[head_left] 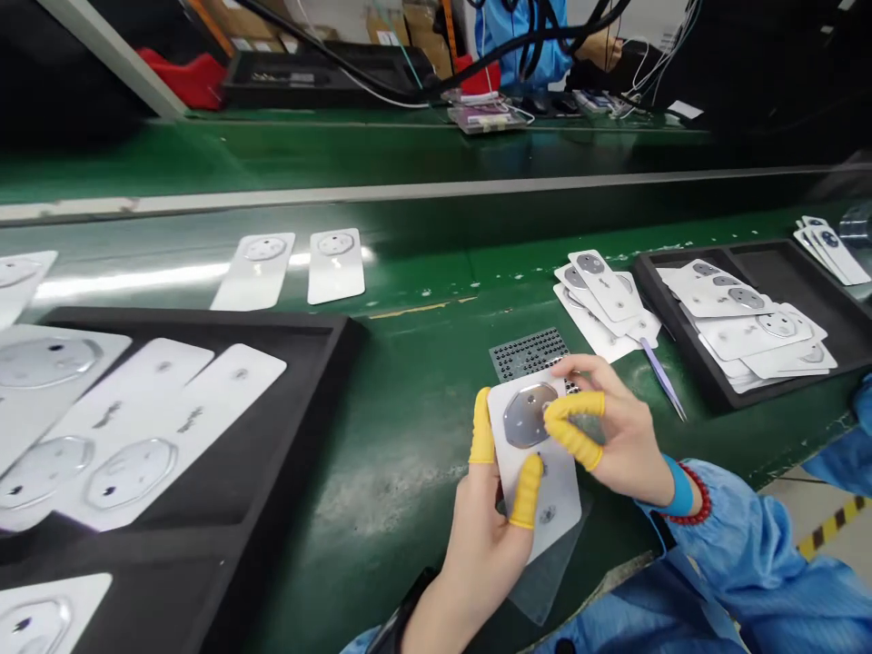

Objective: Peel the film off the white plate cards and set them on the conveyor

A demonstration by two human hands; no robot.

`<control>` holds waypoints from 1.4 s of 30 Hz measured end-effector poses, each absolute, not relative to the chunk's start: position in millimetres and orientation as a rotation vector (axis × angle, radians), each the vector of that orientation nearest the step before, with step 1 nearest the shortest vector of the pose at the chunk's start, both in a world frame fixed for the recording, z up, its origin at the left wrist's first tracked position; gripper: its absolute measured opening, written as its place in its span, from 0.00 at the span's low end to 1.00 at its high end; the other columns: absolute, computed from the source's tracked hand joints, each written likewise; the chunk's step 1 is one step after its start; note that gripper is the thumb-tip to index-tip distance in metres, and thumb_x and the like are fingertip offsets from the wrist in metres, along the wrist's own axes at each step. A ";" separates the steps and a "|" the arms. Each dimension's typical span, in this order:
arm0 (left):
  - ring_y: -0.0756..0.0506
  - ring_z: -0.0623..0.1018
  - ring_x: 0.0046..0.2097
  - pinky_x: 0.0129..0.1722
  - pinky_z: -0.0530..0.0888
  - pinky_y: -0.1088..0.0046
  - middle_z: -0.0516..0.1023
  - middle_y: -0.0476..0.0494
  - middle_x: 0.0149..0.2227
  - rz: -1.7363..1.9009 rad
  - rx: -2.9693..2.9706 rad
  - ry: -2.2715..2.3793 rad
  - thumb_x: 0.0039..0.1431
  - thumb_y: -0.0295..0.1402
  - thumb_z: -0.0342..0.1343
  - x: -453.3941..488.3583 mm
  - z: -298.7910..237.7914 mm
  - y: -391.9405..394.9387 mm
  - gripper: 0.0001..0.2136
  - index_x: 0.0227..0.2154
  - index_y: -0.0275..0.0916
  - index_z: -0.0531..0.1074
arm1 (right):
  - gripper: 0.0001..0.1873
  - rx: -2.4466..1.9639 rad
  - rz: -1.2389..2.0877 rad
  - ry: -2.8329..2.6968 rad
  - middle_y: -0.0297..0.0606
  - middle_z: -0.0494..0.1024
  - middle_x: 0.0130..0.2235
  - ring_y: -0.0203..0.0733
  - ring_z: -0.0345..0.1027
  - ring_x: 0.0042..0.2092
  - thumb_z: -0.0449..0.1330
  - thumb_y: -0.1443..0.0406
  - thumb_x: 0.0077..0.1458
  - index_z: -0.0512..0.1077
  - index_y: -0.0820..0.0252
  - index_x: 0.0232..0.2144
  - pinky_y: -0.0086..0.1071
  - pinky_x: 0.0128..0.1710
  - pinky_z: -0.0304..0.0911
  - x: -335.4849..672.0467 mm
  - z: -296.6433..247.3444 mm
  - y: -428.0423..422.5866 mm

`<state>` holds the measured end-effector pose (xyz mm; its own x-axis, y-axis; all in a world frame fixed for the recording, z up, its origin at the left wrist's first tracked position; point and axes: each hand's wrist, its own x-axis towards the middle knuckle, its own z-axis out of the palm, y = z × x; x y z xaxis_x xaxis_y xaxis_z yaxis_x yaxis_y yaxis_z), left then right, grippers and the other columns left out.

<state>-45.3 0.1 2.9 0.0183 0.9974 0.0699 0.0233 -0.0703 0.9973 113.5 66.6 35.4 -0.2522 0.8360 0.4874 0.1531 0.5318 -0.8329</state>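
Note:
My left hand (487, 527) grips a white plastic panel (559, 509) between yellow-cotted thumb and fingers, tilted above the bench. A grey, reflective octagonal window (528, 416) with small holes sits in the panel's upper part. At the window's right edge, my right hand (617, 431) is closed in a pinch, also in yellow finger cots; whatever lies between the fingertips is too small to make out. Just behind the panel lies a sheet of small black dots (521, 356), partly covered by it. Beneath the panel is a clear film (545, 586). Purple-handled tweezers (660, 374) rest to the right.
White panels (603, 291) lie piled behind my right hand. A black tray (722, 386) on the right holds more panels, as does a larger black tray (272, 481) on the left. Two panels (335, 277) lie at the back left. Black cables (409, 91) hang across the far side.

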 end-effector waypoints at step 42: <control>0.45 0.78 0.28 0.29 0.75 0.71 0.82 0.45 0.34 1.149 1.197 1.165 0.59 0.31 0.57 -41.2 18.3 1.1 0.16 0.51 0.44 0.72 | 0.27 -0.782 1.840 -1.231 0.33 0.75 0.39 0.37 0.78 0.38 0.67 0.59 0.53 0.54 0.50 0.46 0.31 0.36 0.76 118.9 33.2 69.0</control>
